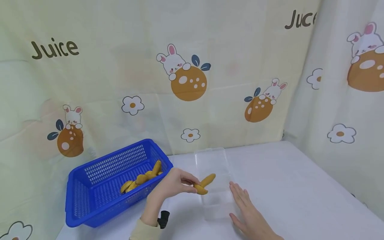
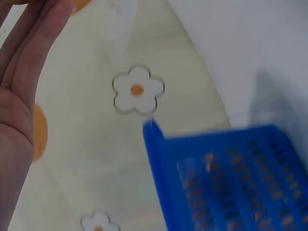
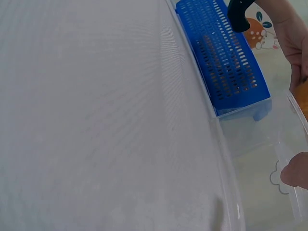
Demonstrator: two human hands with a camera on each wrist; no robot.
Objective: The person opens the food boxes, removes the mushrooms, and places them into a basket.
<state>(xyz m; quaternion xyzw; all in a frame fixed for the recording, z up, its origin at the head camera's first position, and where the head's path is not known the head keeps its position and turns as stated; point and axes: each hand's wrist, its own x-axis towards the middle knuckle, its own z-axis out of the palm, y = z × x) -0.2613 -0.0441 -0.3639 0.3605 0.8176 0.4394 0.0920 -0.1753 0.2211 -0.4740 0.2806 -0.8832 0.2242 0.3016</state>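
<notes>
My left hand (image 1: 178, 182) pinches a forked, yellow-brown, banana-shaped piece (image 1: 207, 180) between thumb and fingers. It hangs over a clear plastic box (image 1: 218, 212) with low walls and dividers. In the right wrist view, the piece (image 3: 301, 100) shows only in part at the edge, below the left hand (image 3: 292, 41). My right hand (image 1: 247, 211) lies along the box's right side with straight fingers, holding nothing; whether it touches the wall I cannot tell. Several similar yellow pieces (image 1: 142, 179) lie in the blue basket (image 1: 75, 200) on the left.
A white cloth (image 1: 285, 186) covers the table. Behind it hangs a cream curtain (image 1: 228, 123) printed with rabbits and oranges, and another curtain panel (image 1: 339, 110) stands along the right. A black strap mount (image 1: 163, 219) sits on my left wrist, close to the basket.
</notes>
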